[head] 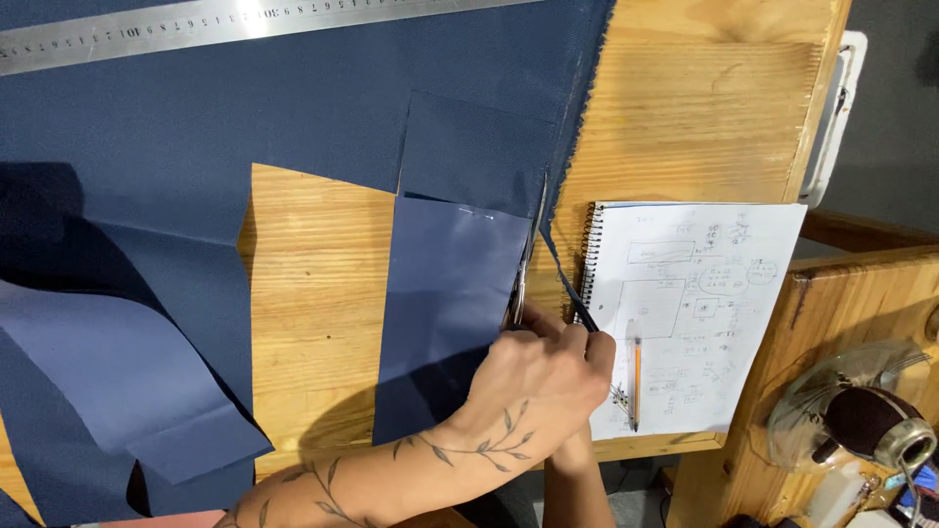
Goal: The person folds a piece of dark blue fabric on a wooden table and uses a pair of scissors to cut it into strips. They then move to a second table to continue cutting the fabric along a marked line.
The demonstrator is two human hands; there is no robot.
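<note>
On the wooden surface (313,293), near its right edge: navy fabric panel (445,303) laid flat, long axis running away from the body. Scissors (523,256) along the panel's right edge, blades pointing away, same axis as the panel, tip up near the fold of the larger navy sheet (245,98). Tattooed left hand (538,381) reaching across from lower left, grip clenched over the scissor handles; handles themselves mostly hidden under the knuckles. Right hand (577,460) tucked beneath the left forearm, mostly hidden; grip state cannot be told. Thin trimmed navy strip (559,269) curling off just right of the blades, toward the spiral notebook (699,293). Orange pencil (637,376) lying on the notebook page, parallel to the scissors. Steel ruler (235,24) across the far edge of the sheet, well apart from the cut. Loose lighter-blue fabric piece (108,376) at far left. Small fan (861,416) off the surface, lower right.
</note>
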